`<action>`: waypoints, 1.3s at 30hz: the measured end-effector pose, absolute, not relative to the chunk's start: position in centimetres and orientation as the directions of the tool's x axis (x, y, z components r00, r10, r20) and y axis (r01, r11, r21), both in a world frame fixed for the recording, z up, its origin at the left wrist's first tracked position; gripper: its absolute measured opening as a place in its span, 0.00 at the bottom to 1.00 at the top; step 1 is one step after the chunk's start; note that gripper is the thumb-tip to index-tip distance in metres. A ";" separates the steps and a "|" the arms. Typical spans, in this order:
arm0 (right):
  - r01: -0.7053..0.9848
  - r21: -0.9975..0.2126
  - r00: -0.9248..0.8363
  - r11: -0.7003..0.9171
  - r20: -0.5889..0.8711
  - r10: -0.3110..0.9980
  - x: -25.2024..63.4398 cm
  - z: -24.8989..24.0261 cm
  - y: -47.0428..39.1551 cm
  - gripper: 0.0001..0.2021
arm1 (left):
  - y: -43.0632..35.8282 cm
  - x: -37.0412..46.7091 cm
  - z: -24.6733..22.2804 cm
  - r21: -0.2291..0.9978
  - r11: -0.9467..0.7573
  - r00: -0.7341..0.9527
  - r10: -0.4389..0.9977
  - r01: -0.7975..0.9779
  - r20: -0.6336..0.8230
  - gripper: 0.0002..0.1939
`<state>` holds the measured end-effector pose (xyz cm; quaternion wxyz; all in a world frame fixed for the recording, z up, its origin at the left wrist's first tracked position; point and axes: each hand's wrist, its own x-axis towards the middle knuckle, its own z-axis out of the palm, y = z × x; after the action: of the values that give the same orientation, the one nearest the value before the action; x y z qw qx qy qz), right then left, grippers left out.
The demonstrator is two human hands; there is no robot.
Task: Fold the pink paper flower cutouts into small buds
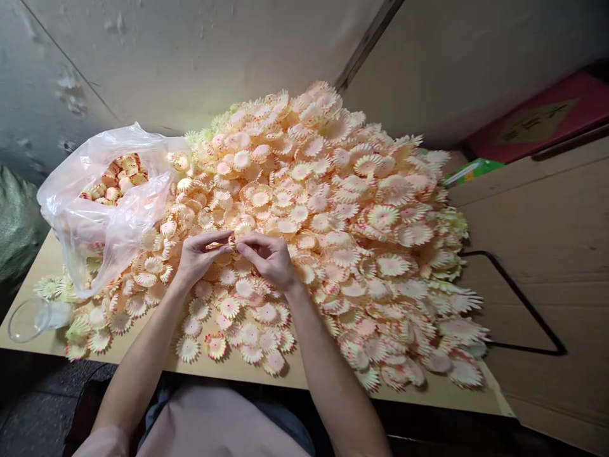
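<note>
Small red-edged petal piece [232, 241] held between the fingertips of both hands, above the near slope of a heap of pale, fringed petal discs [328, 222] on the bench [428, 393]. The piece lies to the right of the left hand [197, 257] and to the left of the right hand [271, 260]; both touch it, so neither is nearer. Its long axis is too small to tell. Each hand pinches it between thumb and forefinger. The forearms converge from lower left and lower right, the hands meeting tip to tip.
</note>
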<state>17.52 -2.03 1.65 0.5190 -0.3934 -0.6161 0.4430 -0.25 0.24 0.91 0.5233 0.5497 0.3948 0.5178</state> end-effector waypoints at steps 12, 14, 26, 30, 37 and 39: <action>0.039 -0.966 -0.198 0.257 0.245 0.949 17.5 1.6 -1.9 0.10 | 0.4 -0.4 0.7 0.987 -0.112 0.176 0.976 -0.115 0.131 0.19; 0.044 -0.966 -0.207 0.254 0.240 0.949 17.5 1.4 -1.9 0.10 | 0.4 -0.4 0.5 0.988 -0.107 0.178 0.976 -0.115 0.127 0.18; 0.187 -0.929 -0.225 0.318 0.274 0.935 17.3 1.4 -1.8 0.10 | 0.0 -0.4 1.1 0.989 -0.002 0.286 0.957 -0.148 0.045 0.17; 0.199 -0.932 -0.212 0.302 0.260 0.942 17.3 1.4 -1.8 0.11 | 0.2 -0.7 0.9 0.983 0.028 0.217 0.976 -0.182 0.013 0.17; 0.106 -0.969 -0.185 0.223 0.201 0.962 17.1 1.3 -1.8 0.11 | 0.3 -0.6 0.7 0.980 -0.032 0.135 0.989 -0.197 0.059 0.14; 0.099 -0.964 -0.198 0.248 0.225 0.954 16.9 1.4 -1.7 0.11 | 0.1 -0.3 1.0 0.984 -0.061 0.106 0.991 -0.165 0.079 0.13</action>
<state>16.95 -1.75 1.38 0.4761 -0.4177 -0.6302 0.4490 -0.33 0.09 1.02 0.5481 0.5026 0.4112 0.5272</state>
